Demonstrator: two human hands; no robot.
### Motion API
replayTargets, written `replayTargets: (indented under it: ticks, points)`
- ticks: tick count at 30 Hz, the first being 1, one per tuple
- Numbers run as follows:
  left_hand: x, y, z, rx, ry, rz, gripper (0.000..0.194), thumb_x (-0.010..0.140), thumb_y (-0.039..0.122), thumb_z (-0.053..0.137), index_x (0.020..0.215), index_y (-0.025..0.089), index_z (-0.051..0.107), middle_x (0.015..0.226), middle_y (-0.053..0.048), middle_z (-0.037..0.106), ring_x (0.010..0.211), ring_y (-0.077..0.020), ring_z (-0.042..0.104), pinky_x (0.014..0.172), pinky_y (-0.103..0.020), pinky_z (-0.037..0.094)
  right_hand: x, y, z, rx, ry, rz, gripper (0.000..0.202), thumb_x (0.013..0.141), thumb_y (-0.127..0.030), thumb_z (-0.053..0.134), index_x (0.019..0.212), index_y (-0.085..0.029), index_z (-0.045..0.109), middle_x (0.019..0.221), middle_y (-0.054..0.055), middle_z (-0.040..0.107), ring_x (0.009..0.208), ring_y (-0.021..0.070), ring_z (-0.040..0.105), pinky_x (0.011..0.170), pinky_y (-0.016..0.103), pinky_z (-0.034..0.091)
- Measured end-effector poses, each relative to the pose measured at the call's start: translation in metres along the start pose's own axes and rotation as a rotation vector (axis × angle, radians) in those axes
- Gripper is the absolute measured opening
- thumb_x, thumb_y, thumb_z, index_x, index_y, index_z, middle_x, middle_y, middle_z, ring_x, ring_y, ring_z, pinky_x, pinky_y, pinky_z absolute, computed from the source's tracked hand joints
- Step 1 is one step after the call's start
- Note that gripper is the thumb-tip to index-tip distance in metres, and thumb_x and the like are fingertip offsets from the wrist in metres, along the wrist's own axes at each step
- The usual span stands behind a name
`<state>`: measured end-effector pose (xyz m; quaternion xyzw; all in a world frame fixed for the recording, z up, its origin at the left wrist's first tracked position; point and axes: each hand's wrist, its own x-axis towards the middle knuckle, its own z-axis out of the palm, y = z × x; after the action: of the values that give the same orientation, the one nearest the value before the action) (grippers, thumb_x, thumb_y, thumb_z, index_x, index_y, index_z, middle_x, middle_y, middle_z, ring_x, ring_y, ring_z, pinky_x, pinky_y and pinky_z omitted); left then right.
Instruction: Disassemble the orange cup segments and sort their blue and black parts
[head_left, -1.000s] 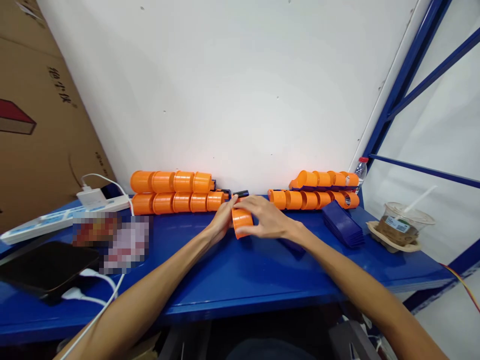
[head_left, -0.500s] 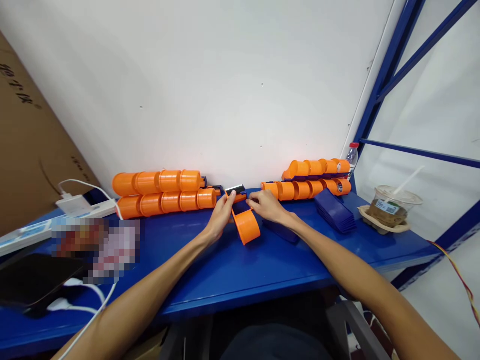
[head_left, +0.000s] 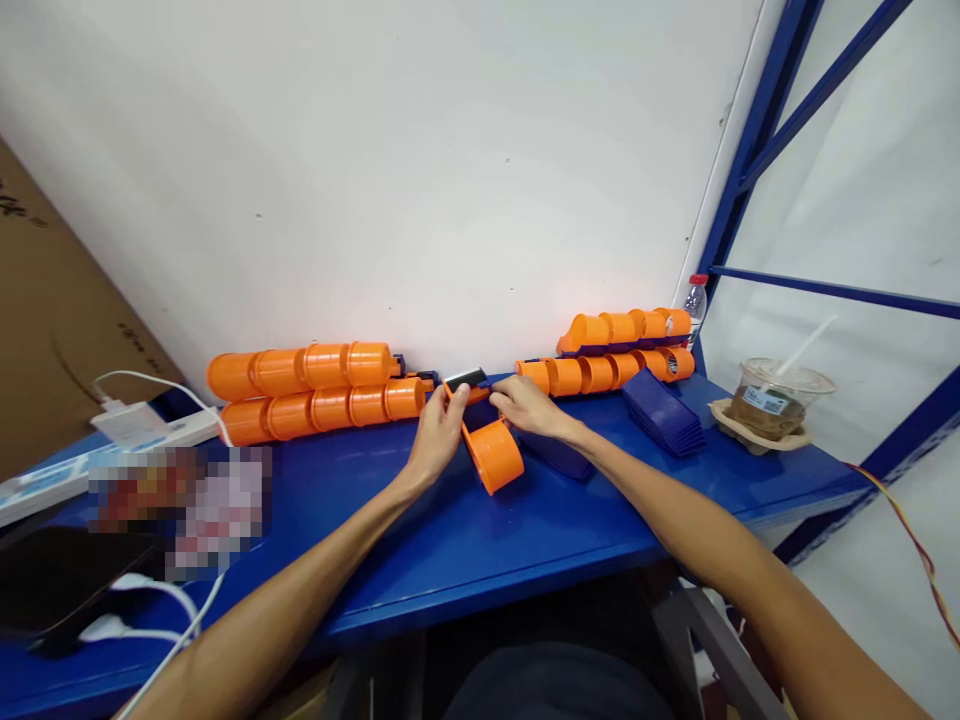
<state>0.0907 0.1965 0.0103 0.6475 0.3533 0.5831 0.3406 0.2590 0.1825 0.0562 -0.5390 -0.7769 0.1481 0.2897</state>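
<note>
My left hand (head_left: pixel 437 436) is closed around an orange tape dispenser (head_left: pixel 496 458), its round drum hanging towards me. A dark roller (head_left: pixel 466 379) lies at the dispenser's top, beside my left thumb. My right hand (head_left: pixel 529 405) is closed too, its thumb and fingers pinched at the dispenser's right side, by a small blue part. What sits between those fingertips is too small to make out. Below the right wrist, a dark blue plate (head_left: pixel 559 458) lies on the table, partly hidden. A stack of blue plates (head_left: pixel 663 412) lies further right.
Stacked orange dispensers (head_left: pixel 330 408) line the wall at left, and more orange dispensers (head_left: pixel 597 374) at right. A drink cup (head_left: pixel 774 405) with a straw stands in a cardboard holder. A power strip (head_left: pixel 187 430), cables and a dark phone-like device (head_left: pixel 71 580) occupy the left side of the blue table (head_left: pixel 420 570).
The view has shifted slightly. Both hands keep nearly the same grip on the dispenser, with no clear change in it.
</note>
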Motion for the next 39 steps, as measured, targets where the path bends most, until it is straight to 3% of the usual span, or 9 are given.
replayTargets:
  ticks: [4, 7, 10, 16, 20, 26, 35, 37, 39]
  points:
    - [-0.003, 0.010, -0.002, -0.130, 0.020, -0.019, 0.061, 0.080, 0.080, 0.066, 0.082, 0.020, 0.060, 0.072, 0.001, 0.056, 0.068, -0.0156, 0.050, 0.064, -0.028, 0.044, 0.002, 0.002, -0.005, -0.017, 0.069, -0.074, 0.035, 0.088, -0.010, 0.050, 0.055, -0.018, 0.045, 0.053, -0.004, 0.046, 0.059, 0.0105, 0.042, 0.062, 0.025, 0.030]
    - [-0.001, 0.023, -0.007, -0.370, -0.046, -0.211, 0.061, 0.082, 0.078, 0.067, 0.083, 0.017, 0.066, 0.076, -0.003, 0.064, 0.069, -0.0160, 0.058, 0.063, -0.026, 0.049, 0.000, 0.004, -0.014, -0.147, 0.091, -0.130, 0.029, 0.089, -0.013, 0.053, 0.060, -0.016, 0.055, 0.059, -0.001, 0.056, 0.061, 0.0111, 0.044, 0.062, 0.026, 0.029]
    - [0.004, 0.036, -0.016, -0.617, -0.110, -0.457, 0.066, 0.094, 0.075, 0.052, 0.091, 0.012, 0.073, 0.088, -0.010, 0.074, 0.075, -0.0192, 0.069, 0.069, -0.029, 0.057, -0.008, 0.008, -0.030, -0.369, 0.085, -0.132, 0.024, 0.092, -0.016, 0.054, 0.073, -0.014, 0.068, 0.074, 0.007, 0.070, 0.066, 0.0143, 0.052, 0.065, 0.029, 0.032]
    - [0.003, 0.051, -0.020, -0.655, 0.045, -0.620, 0.036, 0.103, 0.046, 0.056, 0.100, 0.013, 0.073, 0.077, -0.004, 0.075, 0.057, -0.0136, 0.068, 0.062, -0.025, 0.058, -0.023, 0.017, -0.054, -0.696, -0.136, 0.035, 0.025, 0.093, -0.016, 0.054, 0.095, -0.010, 0.078, 0.100, 0.019, 0.078, 0.088, 0.0265, 0.070, 0.071, 0.032, 0.041]
    - [-0.001, 0.056, -0.011, -0.613, 0.050, -0.718, 0.038, 0.107, 0.041, 0.048, 0.105, 0.011, 0.071, 0.074, -0.006, 0.075, 0.056, -0.0143, 0.069, 0.064, -0.026, 0.061, -0.025, 0.019, -0.049, -0.755, -0.239, 0.117, 0.027, 0.095, -0.013, 0.054, 0.106, -0.006, 0.077, 0.114, 0.024, 0.076, 0.104, 0.0331, 0.072, 0.079, 0.035, 0.048]
    - [-0.003, 0.055, -0.009, -0.614, 0.041, -0.695, 0.036, 0.107, 0.040, 0.049, 0.108, 0.011, 0.072, 0.076, -0.007, 0.076, 0.058, -0.0152, 0.071, 0.065, -0.026, 0.061, -0.025, 0.020, -0.042, -0.740, -0.252, 0.133, 0.025, 0.095, -0.013, 0.056, 0.109, -0.007, 0.077, 0.116, 0.024, 0.076, 0.109, 0.0341, 0.073, 0.085, 0.036, 0.052]
    - [-0.001, 0.049, -0.008, -0.563, 0.050, -0.645, 0.034, 0.106, 0.039, 0.051, 0.108, 0.013, 0.073, 0.078, -0.007, 0.076, 0.061, -0.0159, 0.071, 0.068, -0.027, 0.061, -0.030, 0.012, -0.045, -0.694, -0.298, 0.127, 0.022, 0.093, -0.020, 0.061, 0.104, -0.010, 0.076, 0.110, 0.021, 0.077, 0.101, 0.0323, 0.073, 0.078, 0.034, 0.051]
    - [0.000, 0.044, -0.008, -0.552, 0.047, -0.616, 0.033, 0.105, 0.039, 0.052, 0.106, 0.013, 0.074, 0.081, -0.007, 0.077, 0.064, -0.0164, 0.072, 0.069, -0.028, 0.061, -0.032, 0.008, -0.048, -0.698, -0.202, 0.101, 0.022, 0.093, -0.021, 0.058, 0.098, -0.010, 0.077, 0.106, 0.022, 0.077, 0.099, 0.0326, 0.073, 0.078, 0.036, 0.051]
    - [0.001, 0.037, -0.008, -0.530, 0.035, -0.582, 0.033, 0.103, 0.041, 0.055, 0.103, 0.014, 0.074, 0.086, -0.008, 0.078, 0.069, -0.0176, 0.074, 0.070, -0.028, 0.061, -0.033, 0.002, -0.052, -0.651, -0.021, 0.053, 0.027, 0.094, -0.017, 0.052, 0.100, -0.011, 0.078, 0.102, 0.020, 0.078, 0.096, 0.0313, 0.073, 0.081, 0.038, 0.051]
